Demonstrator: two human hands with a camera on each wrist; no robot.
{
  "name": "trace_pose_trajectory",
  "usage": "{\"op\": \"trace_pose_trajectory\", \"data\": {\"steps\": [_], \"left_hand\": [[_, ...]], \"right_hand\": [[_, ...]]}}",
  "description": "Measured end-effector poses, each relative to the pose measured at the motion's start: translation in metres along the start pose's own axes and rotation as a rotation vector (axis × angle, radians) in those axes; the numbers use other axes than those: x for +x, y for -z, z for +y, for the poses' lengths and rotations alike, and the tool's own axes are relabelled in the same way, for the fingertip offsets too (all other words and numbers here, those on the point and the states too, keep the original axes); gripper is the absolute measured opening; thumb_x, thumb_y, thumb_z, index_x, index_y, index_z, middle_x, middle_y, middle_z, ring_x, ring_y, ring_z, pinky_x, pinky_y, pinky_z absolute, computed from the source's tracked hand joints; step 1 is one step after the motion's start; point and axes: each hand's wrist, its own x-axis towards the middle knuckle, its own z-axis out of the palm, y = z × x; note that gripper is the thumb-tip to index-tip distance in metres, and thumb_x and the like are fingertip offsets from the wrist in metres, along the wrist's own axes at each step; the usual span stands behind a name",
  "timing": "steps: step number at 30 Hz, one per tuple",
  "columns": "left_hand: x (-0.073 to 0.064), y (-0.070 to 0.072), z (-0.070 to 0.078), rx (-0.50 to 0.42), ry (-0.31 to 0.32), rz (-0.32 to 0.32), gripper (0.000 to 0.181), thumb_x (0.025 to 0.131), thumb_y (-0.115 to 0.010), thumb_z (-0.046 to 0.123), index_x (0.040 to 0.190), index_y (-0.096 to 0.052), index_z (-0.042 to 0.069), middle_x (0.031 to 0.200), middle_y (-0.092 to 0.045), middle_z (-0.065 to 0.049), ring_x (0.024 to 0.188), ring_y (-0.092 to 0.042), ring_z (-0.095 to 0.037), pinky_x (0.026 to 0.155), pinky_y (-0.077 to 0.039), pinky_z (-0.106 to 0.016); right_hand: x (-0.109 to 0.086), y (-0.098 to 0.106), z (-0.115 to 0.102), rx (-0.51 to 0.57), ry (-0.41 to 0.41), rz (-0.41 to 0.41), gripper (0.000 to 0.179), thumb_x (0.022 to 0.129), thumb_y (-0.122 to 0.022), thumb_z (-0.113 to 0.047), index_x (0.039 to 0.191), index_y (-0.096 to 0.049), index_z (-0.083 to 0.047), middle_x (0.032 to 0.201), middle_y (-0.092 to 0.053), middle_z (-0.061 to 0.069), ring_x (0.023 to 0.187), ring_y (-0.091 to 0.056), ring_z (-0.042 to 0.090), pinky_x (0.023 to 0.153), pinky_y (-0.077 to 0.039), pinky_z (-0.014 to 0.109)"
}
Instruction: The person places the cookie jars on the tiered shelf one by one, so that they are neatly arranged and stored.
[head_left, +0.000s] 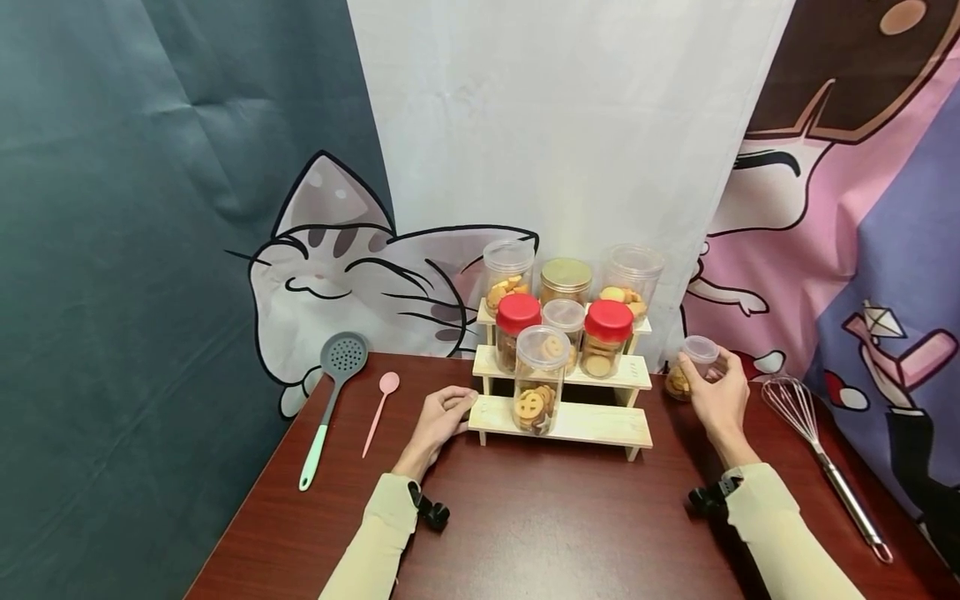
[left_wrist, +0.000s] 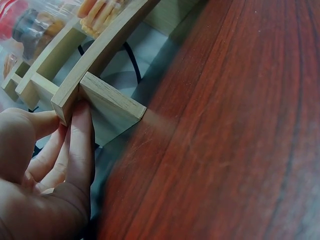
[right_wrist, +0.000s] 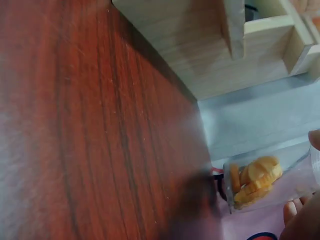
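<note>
At the left end of a three-step wooden rack [head_left: 592,422], my left hand [head_left: 437,423] pinches the lowest step between thumb and fingers; the left wrist view shows this grip on the board's corner [left_wrist: 62,102]. To the right of the rack, my right hand [head_left: 722,402] holds a clear jar [head_left: 679,382] of cookies near its lid, thumb on one side and fingers on the other. In the right wrist view cookies [right_wrist: 255,180] lie gathered toward the jar's base. A tall clear jar [head_left: 540,379] of cookies stands on the lowest step.
Two red-lidded jars [head_left: 518,321] flank a clear-lidded jar [head_left: 564,321] on the middle step. The top step bears a gold-lidded jar [head_left: 566,279] between two clear jars. A slotted turner [head_left: 333,396] and a pink spoon [head_left: 382,400] lie left; a whisk [head_left: 828,467] lies right.
</note>
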Motion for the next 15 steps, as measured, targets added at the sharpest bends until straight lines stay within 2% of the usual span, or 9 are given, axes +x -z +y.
{"op": "trace_pose_trajectory", "data": {"steps": [6, 9, 15], "left_hand": [[0.000, 0.001, 0.001, 0.003, -0.004, 0.003, 0.031, 0.105, -0.073, 0.018, 0.128, -0.071, -0.004, 0.108, -0.082, -0.008, 0.088, -0.075, -0.010, 0.071, -0.064, -0.024], [0.000, 0.002, 0.000, 0.004, -0.004, 0.003, 0.030, 0.105, -0.074, 0.018, 0.126, -0.072, -0.003, 0.108, -0.082, -0.007, 0.087, -0.074, -0.010, 0.071, -0.064, -0.024], [0.000, 0.001, -0.001, 0.009, -0.006, 0.001, 0.032, 0.105, -0.073, 0.019, 0.127, -0.072, -0.004, 0.110, -0.082, -0.008, 0.087, -0.074, -0.009, 0.072, -0.064, -0.024]], "right_hand": [[-0.012, 0.010, -0.013, 0.059, 0.039, 0.007, 0.065, 0.095, -0.084, -0.045, 0.149, -0.062, -0.016, 0.131, -0.066, 0.003, 0.103, -0.055, -0.002, 0.092, -0.042, 0.013], [-0.020, 0.014, -0.021, 0.080, 0.070, 0.003, 0.062, 0.096, -0.083, -0.042, 0.148, -0.063, -0.016, 0.127, -0.066, -0.004, 0.102, -0.055, -0.004, 0.092, -0.042, 0.012], [-0.038, 0.023, -0.037, 0.100, 0.154, -0.003, 0.057, 0.094, -0.086, -0.033, 0.144, -0.066, -0.015, 0.107, -0.062, -0.022, 0.097, -0.058, -0.002, 0.085, -0.043, 0.010]]}}
